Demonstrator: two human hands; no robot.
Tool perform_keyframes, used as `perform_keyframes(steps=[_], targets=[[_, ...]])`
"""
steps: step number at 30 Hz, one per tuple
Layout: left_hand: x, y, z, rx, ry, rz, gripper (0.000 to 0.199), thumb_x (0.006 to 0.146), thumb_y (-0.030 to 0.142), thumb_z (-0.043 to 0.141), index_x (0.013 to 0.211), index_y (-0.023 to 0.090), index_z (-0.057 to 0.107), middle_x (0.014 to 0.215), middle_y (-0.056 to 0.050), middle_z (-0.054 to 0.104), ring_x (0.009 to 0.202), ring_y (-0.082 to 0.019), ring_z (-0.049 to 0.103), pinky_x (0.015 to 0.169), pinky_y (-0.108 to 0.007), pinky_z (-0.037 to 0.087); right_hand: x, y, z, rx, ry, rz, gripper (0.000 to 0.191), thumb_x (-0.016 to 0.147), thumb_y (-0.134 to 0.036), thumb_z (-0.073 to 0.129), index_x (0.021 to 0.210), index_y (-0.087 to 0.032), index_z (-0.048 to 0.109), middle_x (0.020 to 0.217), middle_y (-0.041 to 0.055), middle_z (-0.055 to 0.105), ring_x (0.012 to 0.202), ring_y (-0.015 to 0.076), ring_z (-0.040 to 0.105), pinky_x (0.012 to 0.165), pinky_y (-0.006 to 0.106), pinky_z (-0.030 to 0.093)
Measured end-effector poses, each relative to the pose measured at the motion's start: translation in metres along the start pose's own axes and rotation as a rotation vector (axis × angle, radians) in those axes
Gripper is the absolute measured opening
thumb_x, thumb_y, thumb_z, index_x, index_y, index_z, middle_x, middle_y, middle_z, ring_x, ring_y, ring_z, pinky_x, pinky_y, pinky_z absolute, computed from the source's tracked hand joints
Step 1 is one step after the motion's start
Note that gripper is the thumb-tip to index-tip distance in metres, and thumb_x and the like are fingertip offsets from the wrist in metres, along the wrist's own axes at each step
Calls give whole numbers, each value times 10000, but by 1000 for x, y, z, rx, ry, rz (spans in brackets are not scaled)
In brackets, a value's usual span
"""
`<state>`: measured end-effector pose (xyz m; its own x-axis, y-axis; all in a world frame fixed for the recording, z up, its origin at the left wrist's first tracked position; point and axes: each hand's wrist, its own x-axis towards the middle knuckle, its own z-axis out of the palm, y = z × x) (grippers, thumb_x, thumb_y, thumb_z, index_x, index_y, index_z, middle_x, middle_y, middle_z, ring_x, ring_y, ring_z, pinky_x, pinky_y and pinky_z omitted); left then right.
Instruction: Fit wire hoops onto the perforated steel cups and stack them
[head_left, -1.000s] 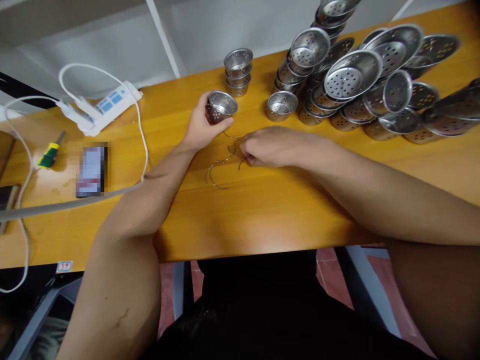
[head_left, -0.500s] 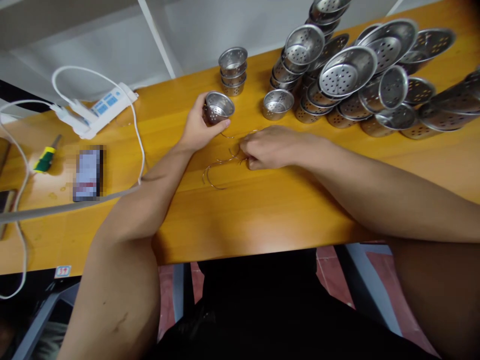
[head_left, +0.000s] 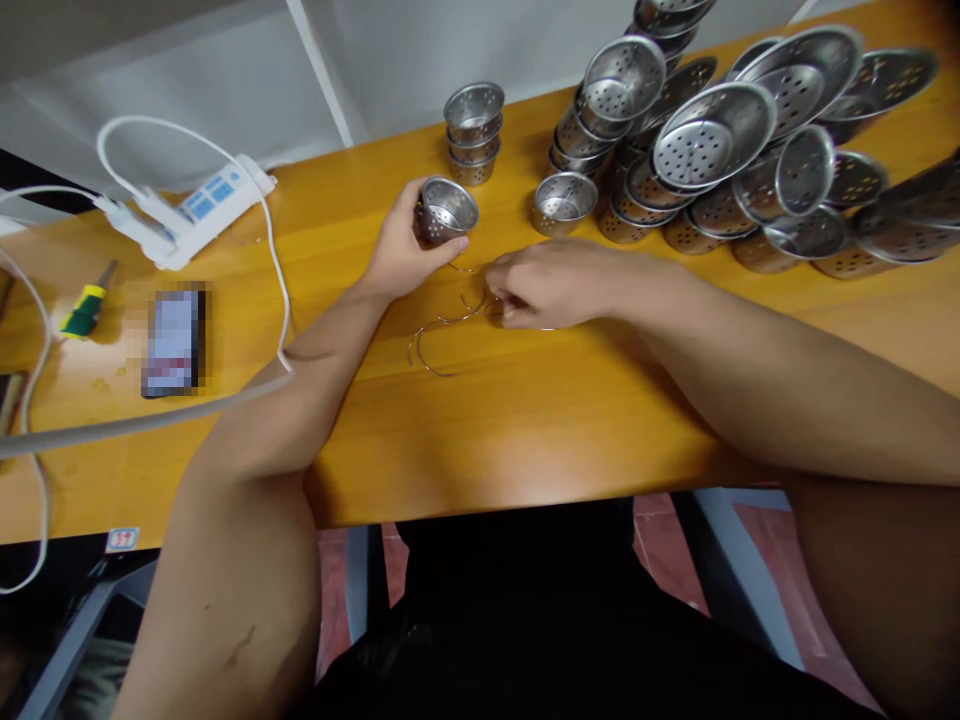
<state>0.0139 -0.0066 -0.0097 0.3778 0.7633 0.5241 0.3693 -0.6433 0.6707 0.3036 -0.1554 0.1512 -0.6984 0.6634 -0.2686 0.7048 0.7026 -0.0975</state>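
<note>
A small numbered label [head_left: 122, 540] marks the near edge of a wooden desk [head_left: 450, 450], where thin curved wires [head_left: 431, 345] lie loosely spread. The right hand [head_left: 551, 285] bends over their right end, fingers curled closely together; whether they grip a wire cannot be told. A phone [head_left: 174, 342] lies to the left, with a green-and-yellow-handled screwdriver [head_left: 86, 310] beside it. Just beyond the wires, the left hand [head_left: 405, 245] holds a perforated metal cup [head_left: 448, 210], mouth up, its fingers and thumb wrapped around the side. A white power strip [head_left: 217, 210] sits farther left, cables plugged in. Another cup [head_left: 565, 203] stands alone to the right, near crowded cup stacks [head_left: 712, 150], some tilted. A stack of three cups [head_left: 473, 135] stands by the gray wall [head_left: 420, 50].
</note>
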Motion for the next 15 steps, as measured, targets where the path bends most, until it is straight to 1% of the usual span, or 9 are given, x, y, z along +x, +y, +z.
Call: perform_keyframes(steps=[2,4,6,8,10,11,12,13,15], targets=[[1,5,0,-9,4,-1,862,1047,682,1023,1704,279,635,1649,-180,818,1531,-399,854,1376,-563,706,2,13,4,131,64,-10,57,1108,-187,794,1089,-239,778,1027,87,851,873,306,749,788,421,404],[1,8,-1,-17,3,-3,852,1031,657,1038,1688,282,647,1638,-176,827,1527,-398,856,1380,-570,707,4,27,9,311,137,-19,128,1049,-177,826,1045,-258,727,947,45,803,854,287,728,816,413,448],[2,10,0,-28,9,-5,824,1025,631,1046,1665,285,660,1616,-173,840,1513,-397,861,1375,-581,713,8,39,16,523,213,-39,186,1004,-163,847,1042,-266,697,927,25,779,850,270,721,837,407,503],[2,8,1,-41,19,-3,808,1029,617,1045,1657,282,663,1603,-173,845,1501,-393,867,1366,-586,718,12,49,23,762,233,-50,243,977,-156,860,1142,-269,723,961,24,792,828,259,726,810,407,553],[1,4,2,-47,19,3,834,1024,626,1052,1667,275,654,1602,-171,843,1493,-388,870,1361,-577,718,16,58,31,940,233,-62,372,976,-175,893,1315,-269,771,1023,31,832,813,250,733,779,408,580],[1,1,3,-47,17,8,856,1023,638,1054,1679,271,645,1607,-171,839,1496,-386,868,1364,-572,714,18,62,34,983,244,-73,419,983,-196,920,1376,-270,792,1052,33,851,820,245,735,777,407,585],[1,-2,4,-45,17,14,872,1028,652,1049,1693,268,636,1615,-171,833,1503,-385,864,1371,-569,708,21,65,37,997,268,-90,423,990,-221,950,1389,-273,820,1066,34,864,837,240,735,786,404,584],[1,-4,4,-43,22,22,876,1041,667,1033,1706,268,626,1626,-172,826,1516,-385,858,1381,-569,700,23,68,40,992,305,-111,374,992,-244,978,1344,-271,853,1056,35,866,850,232,728,793,398,576],[2,-8,5,-36,34,37,865,1078,680,987,1737,274,601,1662,-172,802,1562,-387,838,1409,-573,680,27,72,44,999,364,-136,248,1005,-302,1033,1196,-263,879,1007,37,851,830,211,704,771,387,559]])
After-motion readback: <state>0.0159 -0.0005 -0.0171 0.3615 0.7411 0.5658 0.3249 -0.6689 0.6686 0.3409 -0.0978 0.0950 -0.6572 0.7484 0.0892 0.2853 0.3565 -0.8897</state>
